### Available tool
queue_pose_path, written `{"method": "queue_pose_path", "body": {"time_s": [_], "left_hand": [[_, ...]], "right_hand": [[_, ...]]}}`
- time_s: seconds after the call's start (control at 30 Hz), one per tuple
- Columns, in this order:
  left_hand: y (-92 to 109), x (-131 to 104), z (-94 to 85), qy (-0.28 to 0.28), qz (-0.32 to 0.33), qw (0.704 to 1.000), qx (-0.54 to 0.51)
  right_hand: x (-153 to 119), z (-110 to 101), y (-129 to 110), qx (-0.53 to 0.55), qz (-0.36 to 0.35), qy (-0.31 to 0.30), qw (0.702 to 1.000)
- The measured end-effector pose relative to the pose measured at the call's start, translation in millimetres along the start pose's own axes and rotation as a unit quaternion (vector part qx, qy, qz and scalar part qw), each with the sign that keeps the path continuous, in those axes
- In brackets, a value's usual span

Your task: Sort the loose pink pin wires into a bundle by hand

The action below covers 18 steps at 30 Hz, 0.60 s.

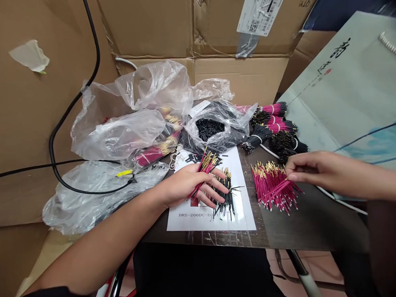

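Magenta wires (265, 181) with gold-coloured terminals lie in a loose pile on the dark surface (331, 231), to the right of a printed sheet (244, 217). The right hand (304, 167) is positioned at the upper right edge of this pile. Its grip is closed to a pinch, thumb against forefinger, on the end of a single magenta wire (279, 189), which slants down to the left across the pile.

The left hand (190, 185) is turned palm up above the sheet. Its grip is partial: the thumb presses a mixed wire bundle (207, 164) of magenta and black leads against the palm, gold terminals upward, while the fingers extend loosely spread. Black wires (227, 203), also gold-tipped, lie on the sheet beneath and beside these fingers.

Behind the sheet, a clear plastic bag (238, 117) has its mouth spread, exposing short black sleeves (210, 129). Tied wire bundles (278, 125), magenta and black, are stacked to its right. Crumpled plastic packaging (120, 133) occupies the left side, next to a looped black cable (54, 135). Cardboard (150, 25) stands at the rear.
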<state>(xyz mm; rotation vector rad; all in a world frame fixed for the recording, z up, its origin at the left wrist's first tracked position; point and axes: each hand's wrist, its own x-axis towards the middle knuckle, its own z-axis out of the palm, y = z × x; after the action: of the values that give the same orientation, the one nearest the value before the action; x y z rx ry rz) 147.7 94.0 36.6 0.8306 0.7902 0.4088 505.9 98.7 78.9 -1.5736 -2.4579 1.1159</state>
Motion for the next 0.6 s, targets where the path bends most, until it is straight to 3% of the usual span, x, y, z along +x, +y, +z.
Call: {"method": "queue_pose_path", "body": {"time_s": [0.07, 0.13, 0.3, 0.47, 0.6], "left_hand": [[0.6, -0.6, 0.4, -0.004, 0.002, 1.0, -0.001], [1.2, -0.7, 0.7, -0.003, -0.001, 1.0, -0.001], [2.7, -0.9, 1.1, 0.01, -0.008, 1.0, -0.003], [4.9, -3.7, 3.8, -0.001, -0.028, 0.999, -0.033], [5.4, -5.3, 5.6, -0.014, -0.042, 0.998, -0.051]], "right_hand": [[2.2, -5.7, 17.7, -0.025, 0.001, -0.044, 0.999], [10.9, -3.9, 28.7, -0.05, -0.012, -0.049, 0.997], [27.2, 5.2, 30.2, -0.056, -0.047, 0.046, 0.996], [19.3, 9.2, 10.4, -0.125, -0.031, 0.159, 0.979], [21.8, 29.4, -34.0, -0.133, -0.079, 0.251, 0.956]]}}
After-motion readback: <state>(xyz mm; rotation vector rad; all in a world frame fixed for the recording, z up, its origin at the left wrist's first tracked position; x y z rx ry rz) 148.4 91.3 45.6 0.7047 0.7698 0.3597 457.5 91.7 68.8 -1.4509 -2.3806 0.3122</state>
